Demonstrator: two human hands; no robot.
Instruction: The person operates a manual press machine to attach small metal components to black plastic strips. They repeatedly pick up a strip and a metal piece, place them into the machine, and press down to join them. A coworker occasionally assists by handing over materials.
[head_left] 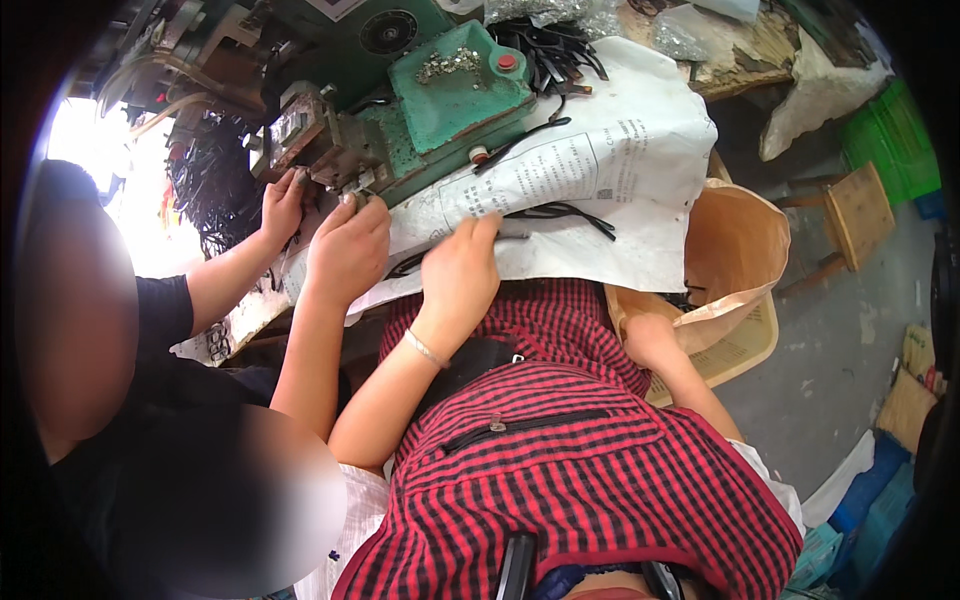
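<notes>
My left hand (461, 270), a silvery bracelet at its wrist, is over the white printed sheet (640, 170) at the bench's front edge. Its fingers are curled together and slightly blurred, and what they hold cannot be made out. Black cords (408, 265) lie to its left, and a thin dark cord end shows just right of the fingertips. More looped black cords (575, 214) rest further right. My right hand (652, 342) is low at the near rim of an open brown sack (740, 235); its fingers are hidden. Dark strands show inside that sack.
At left, a co-worker's two hands (348, 245) work at a metal fixture (300, 130) of the green machine (460, 90), which carries small metal bits and a red button. Black cord bundles (550, 55) lie behind. A yellowish basket (765, 335) surrounds the sack; a wooden stool (858, 218) stands right.
</notes>
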